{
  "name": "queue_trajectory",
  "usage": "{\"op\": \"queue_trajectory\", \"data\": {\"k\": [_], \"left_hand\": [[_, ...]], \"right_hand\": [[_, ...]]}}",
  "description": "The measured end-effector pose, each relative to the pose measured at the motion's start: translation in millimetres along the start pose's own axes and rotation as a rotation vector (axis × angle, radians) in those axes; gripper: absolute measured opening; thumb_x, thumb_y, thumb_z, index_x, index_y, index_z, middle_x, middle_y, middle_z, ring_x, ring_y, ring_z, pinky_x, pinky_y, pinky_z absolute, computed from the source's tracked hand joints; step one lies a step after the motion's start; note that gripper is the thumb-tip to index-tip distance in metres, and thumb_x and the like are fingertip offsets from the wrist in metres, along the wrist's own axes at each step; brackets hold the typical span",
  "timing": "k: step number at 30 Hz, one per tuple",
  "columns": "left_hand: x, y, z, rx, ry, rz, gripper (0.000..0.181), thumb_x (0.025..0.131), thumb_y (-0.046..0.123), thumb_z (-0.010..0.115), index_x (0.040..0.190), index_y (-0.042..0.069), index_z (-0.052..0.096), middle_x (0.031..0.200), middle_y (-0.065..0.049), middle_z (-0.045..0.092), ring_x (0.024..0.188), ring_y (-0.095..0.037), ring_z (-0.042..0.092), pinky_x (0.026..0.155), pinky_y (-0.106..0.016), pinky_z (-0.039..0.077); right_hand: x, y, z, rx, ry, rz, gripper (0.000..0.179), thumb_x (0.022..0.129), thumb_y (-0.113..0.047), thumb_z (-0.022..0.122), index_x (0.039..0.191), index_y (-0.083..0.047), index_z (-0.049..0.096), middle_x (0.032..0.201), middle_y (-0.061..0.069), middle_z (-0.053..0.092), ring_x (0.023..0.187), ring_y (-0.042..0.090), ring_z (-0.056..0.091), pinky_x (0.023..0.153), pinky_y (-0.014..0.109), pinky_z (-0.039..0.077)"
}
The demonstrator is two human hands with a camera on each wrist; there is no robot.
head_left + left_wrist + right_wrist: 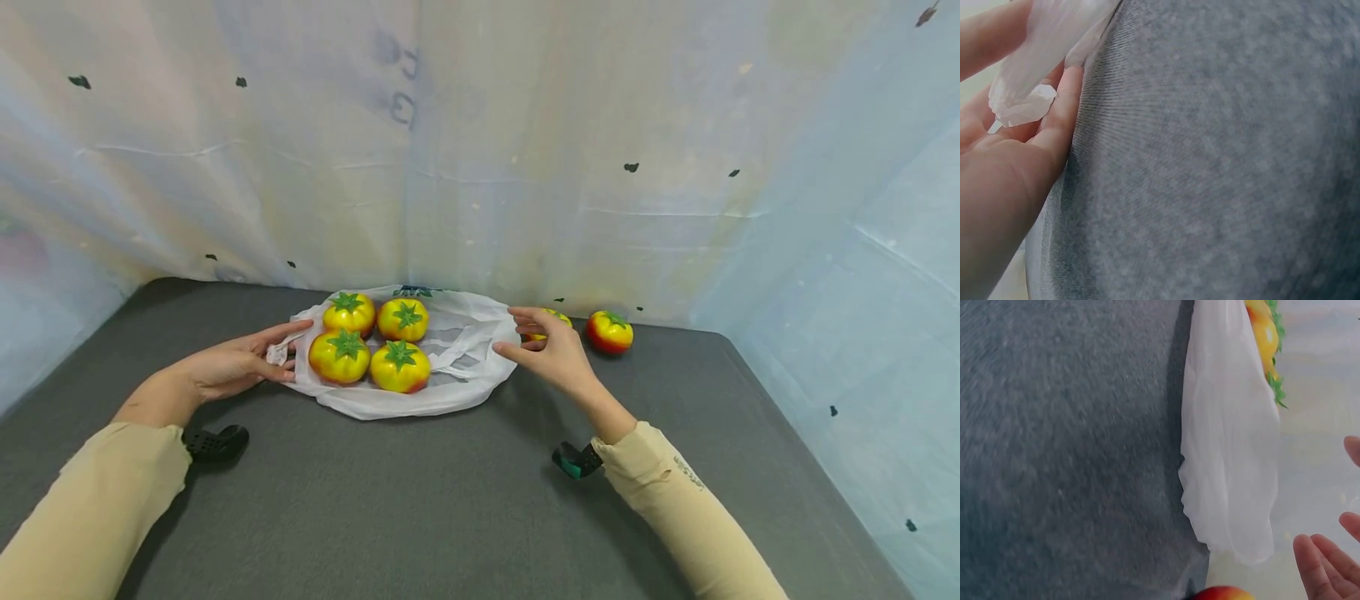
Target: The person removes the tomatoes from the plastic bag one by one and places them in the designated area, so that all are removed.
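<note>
1. The left grip point(236, 364) is at the bag's left end, thumb and fingers parted on either side of the crumpled plastic; it touches the bag without clenching it.
2. The right grip point(551, 348) is released: its fingers are spaced from the thumb, just beside the bag's right end, and the right wrist view shows them apart from the plastic.
3. The thin white plastic bag point(397, 407) lies spread across the far part of the grey worktop point(420, 500), between both hands.
4. Four yellow-and-red fruits point(339, 358) with green leafy tops sit clustered within the bag's left half.
5. A fifth fruit point(558, 317) is partly hidden behind the right hand; a sixth fruit point(609, 335) rests on the worktop to its right.
6. Pale yellow sleeves point(675, 500) cover both forearms, and a dark-marked pale sheet point(510, 125) hangs behind.
</note>
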State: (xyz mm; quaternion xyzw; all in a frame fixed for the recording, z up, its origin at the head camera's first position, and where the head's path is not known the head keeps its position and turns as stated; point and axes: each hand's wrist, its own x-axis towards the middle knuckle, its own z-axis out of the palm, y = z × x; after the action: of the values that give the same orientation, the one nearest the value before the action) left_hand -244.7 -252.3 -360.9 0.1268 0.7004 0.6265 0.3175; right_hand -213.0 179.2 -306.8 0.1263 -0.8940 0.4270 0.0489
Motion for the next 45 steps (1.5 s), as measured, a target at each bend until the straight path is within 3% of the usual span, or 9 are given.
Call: {"op": "queue_trajectory", "data": {"k": [11, 20, 30, 38, 45], "left_hand": [[-1.7, 0.5, -0.1, 0.006, 0.004, 0.002, 0.092, 0.089, -0.003, 0.06, 0.156, 0.022, 0.001, 0.149, -0.007, -0.042, 0.137, -0.04, -0.032, 0.104, -0.07, -0.013], [-0.6, 0.1, 0.2, -0.005, 0.001, 0.008, 0.093, 0.088, -0.005, 0.059, 0.156, 0.023, 0.001, 0.151, -0.008, -0.039, 0.138, -0.035, -0.021, 0.11, -0.063, -0.004], [-1.0, 0.0, 0.9, -0.026, 0.004, 0.0, 0.09, 0.09, -0.003, 0.059, 0.156, 0.023, 0.003, 0.148, -0.007, -0.044, 0.136, -0.039, -0.035, 0.102, -0.071, -0.017], [-1.4, -0.8, 0.6, -0.041, 0.009, 0.002, 0.092, 0.088, -0.006, 0.058, 0.156, 0.024, 0.003, 0.15, -0.007, -0.04, 0.137, -0.035, -0.023, 0.108, -0.065, -0.01], [-0.5, -0.7, 0.4, -0.03, 0.01, 0.002, 0.091, 0.089, -0.004, 0.059, 0.156, 0.024, 0.003, 0.15, -0.007, -0.041, 0.137, -0.036, -0.025, 0.107, -0.068, -0.012]], "right_hand": [[5.3, -7.5, 17.1, 0.006, -0.055, -0.048, 0.055, 0.083, -0.029, 0.075, 0.131, -0.011, 0.057, 0.128, 0.009, 0.061, 0.113, 0.03, 0.061, 0.09, 0.042, 0.052], [9.9, -12.1, 37.0, 0.026, -0.078, -0.076, 0.05, 0.083, -0.025, 0.075, 0.128, -0.01, 0.06, 0.124, 0.01, 0.063, 0.108, 0.03, 0.063, 0.087, 0.04, 0.054], [14.8, -13.2, 56.5, 0.08, -0.117, -0.098, 0.05, 0.084, -0.023, 0.074, 0.13, -0.01, 0.058, 0.126, 0.015, 0.061, 0.111, 0.03, 0.062, 0.09, 0.042, 0.053], [16.7, -17.1, 68.6, 0.129, -0.151, -0.133, 0.047, 0.085, -0.021, 0.073, 0.128, -0.008, 0.059, 0.127, 0.017, 0.061, 0.111, 0.03, 0.061, 0.091, 0.043, 0.052], [19.8, -22.3, 78.4, 0.152, -0.18, -0.153, 0.047, 0.086, -0.022, 0.072, 0.128, -0.006, 0.059, 0.129, 0.013, 0.058, 0.116, 0.031, 0.058, 0.091, 0.041, 0.052]]}}
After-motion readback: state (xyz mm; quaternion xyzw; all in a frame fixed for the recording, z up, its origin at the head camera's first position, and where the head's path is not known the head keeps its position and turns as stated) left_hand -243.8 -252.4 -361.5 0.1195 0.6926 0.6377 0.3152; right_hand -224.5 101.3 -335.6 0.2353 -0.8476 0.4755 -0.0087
